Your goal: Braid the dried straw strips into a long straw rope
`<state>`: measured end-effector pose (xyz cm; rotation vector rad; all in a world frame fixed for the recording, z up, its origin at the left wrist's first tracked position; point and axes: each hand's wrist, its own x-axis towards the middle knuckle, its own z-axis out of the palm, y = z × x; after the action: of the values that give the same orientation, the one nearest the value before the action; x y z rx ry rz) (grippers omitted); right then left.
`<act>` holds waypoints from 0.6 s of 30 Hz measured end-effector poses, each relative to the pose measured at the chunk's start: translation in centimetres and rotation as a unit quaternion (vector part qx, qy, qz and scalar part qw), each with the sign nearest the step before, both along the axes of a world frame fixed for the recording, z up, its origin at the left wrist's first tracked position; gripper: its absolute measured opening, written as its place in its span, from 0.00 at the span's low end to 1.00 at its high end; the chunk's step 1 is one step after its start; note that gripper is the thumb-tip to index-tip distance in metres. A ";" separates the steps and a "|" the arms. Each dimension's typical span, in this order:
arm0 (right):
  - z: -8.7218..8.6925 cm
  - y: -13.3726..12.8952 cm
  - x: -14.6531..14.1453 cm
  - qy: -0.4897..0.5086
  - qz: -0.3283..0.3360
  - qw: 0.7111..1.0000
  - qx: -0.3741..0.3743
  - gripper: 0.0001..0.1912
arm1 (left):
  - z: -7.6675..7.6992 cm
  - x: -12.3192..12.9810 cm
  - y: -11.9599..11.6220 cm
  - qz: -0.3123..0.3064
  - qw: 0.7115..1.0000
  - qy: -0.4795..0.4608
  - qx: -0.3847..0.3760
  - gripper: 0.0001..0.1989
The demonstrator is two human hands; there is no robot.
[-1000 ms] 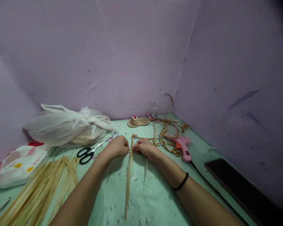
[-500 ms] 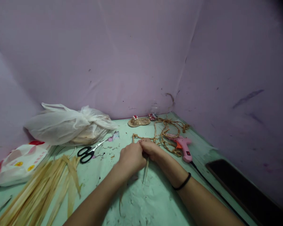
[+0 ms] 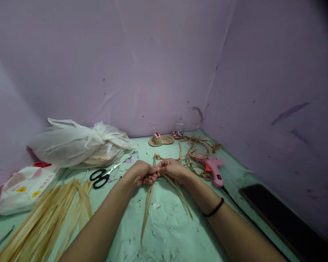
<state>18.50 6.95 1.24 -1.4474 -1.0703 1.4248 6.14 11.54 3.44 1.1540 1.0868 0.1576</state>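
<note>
My left hand and my right hand meet above the middle of the green table, both with fingers pinched on dried fibre strands. One pale strand hangs down below my left hand, and another strand slants down to the right from under my right hand. Behind the hands a braided cord lies in loops and reaches toward my fingertips. The exact spot where the fingers grip is too small to make out.
Scissors, a bundle of dried strips and plastic bags lie left. At the back stand a small woven sole and a clear jar. A pink glue gun and dark phone-like slab are right.
My left hand has turned and shifted left, and both hands are now joined at the fingertips. The strands below them have spread apart to the left and right.
</note>
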 end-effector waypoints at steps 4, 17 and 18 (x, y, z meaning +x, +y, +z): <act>-0.6 0.4 0.3 -0.087 0.041 0.994 0.050 0.03 | 0.8 0.3 -0.6 0.018 0.994 0.075 0.083 0.08; 2.9 -1.1 -1.4 -0.521 -0.012 0.849 0.085 0.12 | 1.6 0.6 -1.7 0.046 0.974 0.131 0.178 0.09; 3.1 -1.2 -1.5 -0.527 -0.020 0.847 0.072 0.13 | 1.5 0.6 -1.6 0.054 0.976 0.123 0.169 0.10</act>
<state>16.98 5.72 4.35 -2.1622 -1.7136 0.3884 6.77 9.90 4.91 1.4470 1.3803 0.2997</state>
